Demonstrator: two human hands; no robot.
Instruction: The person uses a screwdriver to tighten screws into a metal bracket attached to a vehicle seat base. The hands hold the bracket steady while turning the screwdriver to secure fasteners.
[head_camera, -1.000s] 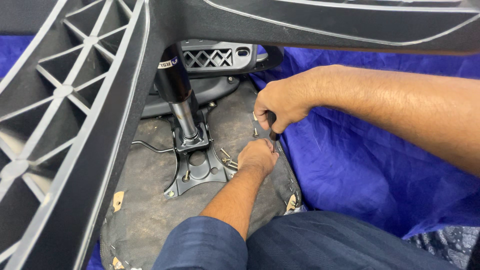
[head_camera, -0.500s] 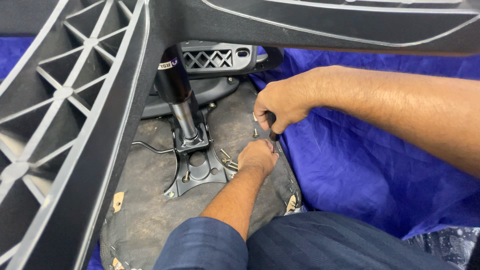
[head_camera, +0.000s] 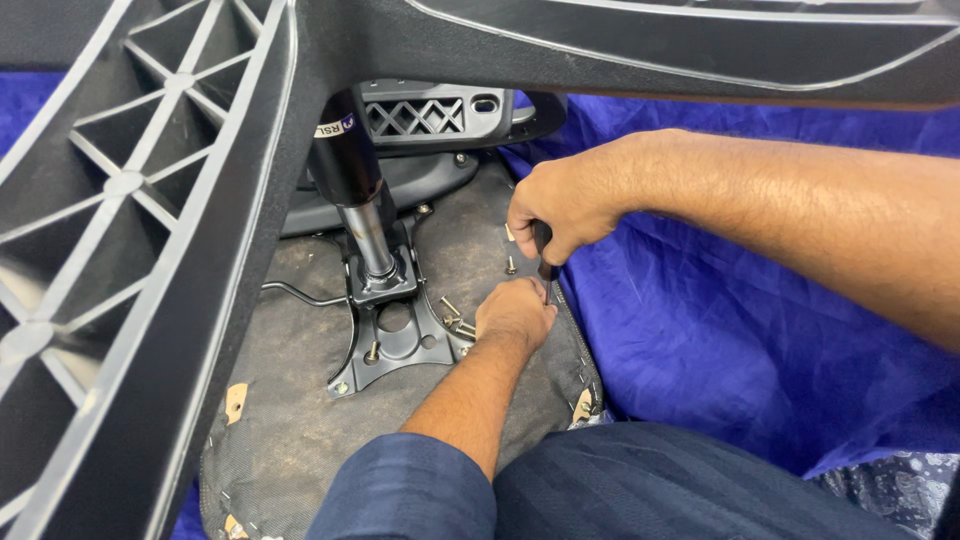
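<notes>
Just right of frame centre, the right hand (head_camera: 570, 205) has its fingers clamped on a dark tool handle (head_camera: 542, 245) standing nearly upright, tip pointing down to the seat underside (head_camera: 300, 400), where the left hand (head_camera: 515, 315), fingers curled together, steadies it directly below.

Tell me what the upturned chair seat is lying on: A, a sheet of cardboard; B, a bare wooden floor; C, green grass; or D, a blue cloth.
D: a wrinkled blue cloth spreads out under and beside the chair seat, while the right hand grips a dark tool handle and the left hand rests on the seat near the metal plate.
</notes>
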